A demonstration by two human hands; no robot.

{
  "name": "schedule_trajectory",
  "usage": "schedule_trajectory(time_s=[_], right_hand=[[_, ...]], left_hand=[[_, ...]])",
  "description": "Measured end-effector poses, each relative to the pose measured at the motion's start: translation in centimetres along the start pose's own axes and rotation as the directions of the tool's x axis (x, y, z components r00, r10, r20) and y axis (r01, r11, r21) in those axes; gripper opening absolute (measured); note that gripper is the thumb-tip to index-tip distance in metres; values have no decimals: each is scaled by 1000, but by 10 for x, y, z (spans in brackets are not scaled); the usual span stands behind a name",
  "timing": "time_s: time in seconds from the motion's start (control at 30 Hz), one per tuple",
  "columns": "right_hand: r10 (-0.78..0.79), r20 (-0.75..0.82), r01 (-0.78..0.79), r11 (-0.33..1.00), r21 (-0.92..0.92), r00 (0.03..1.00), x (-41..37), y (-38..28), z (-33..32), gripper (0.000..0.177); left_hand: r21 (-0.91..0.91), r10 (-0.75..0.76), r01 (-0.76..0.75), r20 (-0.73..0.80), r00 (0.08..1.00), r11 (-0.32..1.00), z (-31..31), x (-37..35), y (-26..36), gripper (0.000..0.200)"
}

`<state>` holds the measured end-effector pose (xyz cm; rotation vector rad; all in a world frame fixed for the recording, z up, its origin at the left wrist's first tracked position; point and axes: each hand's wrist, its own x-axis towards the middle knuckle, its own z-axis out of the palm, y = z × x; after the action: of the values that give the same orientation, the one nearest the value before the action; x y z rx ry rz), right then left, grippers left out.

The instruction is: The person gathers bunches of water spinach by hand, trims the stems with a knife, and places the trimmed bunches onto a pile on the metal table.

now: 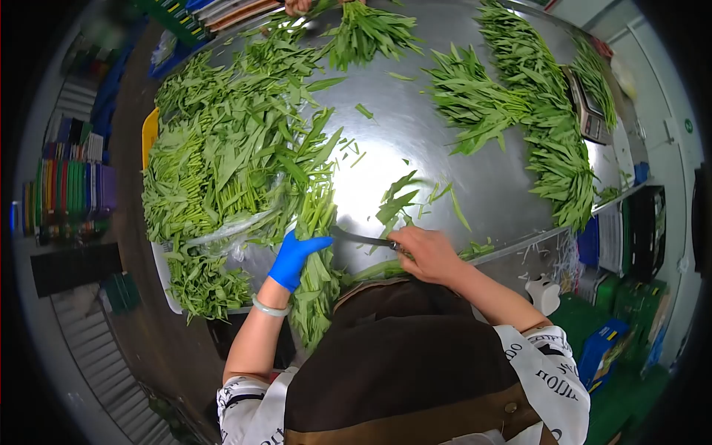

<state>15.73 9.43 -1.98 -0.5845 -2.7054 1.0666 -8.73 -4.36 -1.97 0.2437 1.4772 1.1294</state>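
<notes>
My left hand [295, 258], in a blue glove, is closed round a bunch of long-leaved greens [317, 211] with pale stems. Its leafy ends hang toward my apron over the table's near edge. In my bare right hand [426, 254] is a knife [362, 237], its dark, slightly curved blade pointing left with the tip close to the bunch. Just beyond the right hand lie loose leaves [397, 200] and cut stem pieces. To the left spreads a large heap of the same greens [222, 141], partly on clear plastic [233, 230].
The metal table [393, 111] carries a bunch of greens [475, 96] and a long row of bunches [545, 133] on the right, beside a scale-like device [586, 107]. Across the table, another person's hands [298, 6] hold a bunch [367, 33]. Stacked crates [74, 185] stand at left.
</notes>
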Motion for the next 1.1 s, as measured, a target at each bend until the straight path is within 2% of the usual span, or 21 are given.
schedule_trajectory(time_s=[0.1, 0.2, 0.3, 0.4, 0.5, 0.6, 0.8, 0.9, 0.93, 1.0, 1.03, 1.07, 1.1], right_hand=[[-103, 42, 105, 993, -48, 994, 17, -2, 4, 27], [-165, 68, 158, 983, 96, 984, 28, 1, 8, 32], [-200, 58, 199, 980, 16, 978, 36, -6, 8, 32], [-105, 80, 106, 994, -6, 991, 37, -7, 13, 34], [-80, 120, 85, 996, -37, 990, 38, -3, 20, 34], [-83, 134, 86, 996, -17, 987, 37, 4, 26, 31], [22, 104, -17, 999, -49, 994, 48, -2, 40, 18], [-9, 154, 10, 1000, -7, 988, 49, 11, 57, 19], [69, 190, -76, 997, 28, 979, 42, 21, 66, 20], [203, 266, -233, 969, 85, 942, 21, 52, 81, 23], [192, 324, -241, 963, 119, 927, 1, 74, 86, 24], [177, 383, -249, 957, 149, 907, -14, 91, 86, 26], [216, 490, -321, 937, 141, 845, -10, 89, 75, 28]], left_hand=[[-16, 7, -6, 25, 1000, 1000, -6, 2, -3, 50], [-31, 24, -22, 50, 998, 999, -11, 5, -11, 47], [-65, -21, 26, 73, 997, 998, -13, 6, -11, 45], [-74, 38, -33, 66, 997, 997, -5, 6, -7, 44], [-27, 4, -2, 78, 997, 1000, -3, 5, -5, 43], [8, 31, -32, 70, 997, 999, 2, 5, -6, 42], [81, -25, 18, 82, 996, 997, 20, 7, -13, 42], [82, -63, 56, 83, 995, 995, 17, 9, -11, 42], [89, -7, -1, 86, 996, 996, 12, 9, -15, 41], [-28, 8, -9, -24, 1000, 1000, 0, -3, 5, 40], [-85, 17, -24, -82, 996, 996, -10, -8, 16, 40], [-84, 88, -99, -126, 988, 992, -25, -8, 23, 40], [-85, 152, -168, -176, 973, 982, -35, -10, 31, 40]])
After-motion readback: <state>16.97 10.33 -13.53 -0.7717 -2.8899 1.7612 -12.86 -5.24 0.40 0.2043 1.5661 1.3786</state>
